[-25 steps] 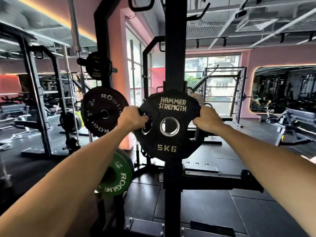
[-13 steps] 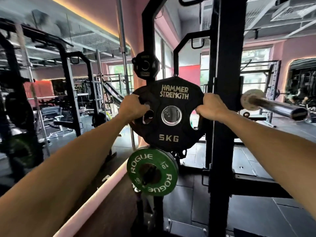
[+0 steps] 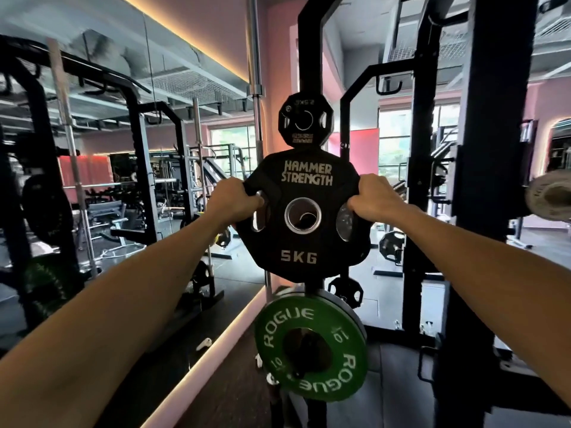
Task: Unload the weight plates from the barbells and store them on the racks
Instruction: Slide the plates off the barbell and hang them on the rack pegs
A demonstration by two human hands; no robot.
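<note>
I hold a black 5 kg Hammer Strength plate upright at chest height in front of a black rack post. My left hand grips its left handle slot and my right hand grips its right one. The plate's steel-ringed centre hole faces me, and I cannot tell whether a peg sits in it. Above it a small black 2.5 kg plate hangs on the post. Below it a green 10 kg Rogue plate sits on a lower peg.
A thick black rack upright stands close on the right, and a barbell sleeve end pokes in at the right edge. A mirror wall with a glowing strip along its base fills the left. Dark rubber floor lies below.
The view has swung left and closer to the storage post. The 5 kg plate, still in both hands, now lines up between the small plate above and the green plate below.
</note>
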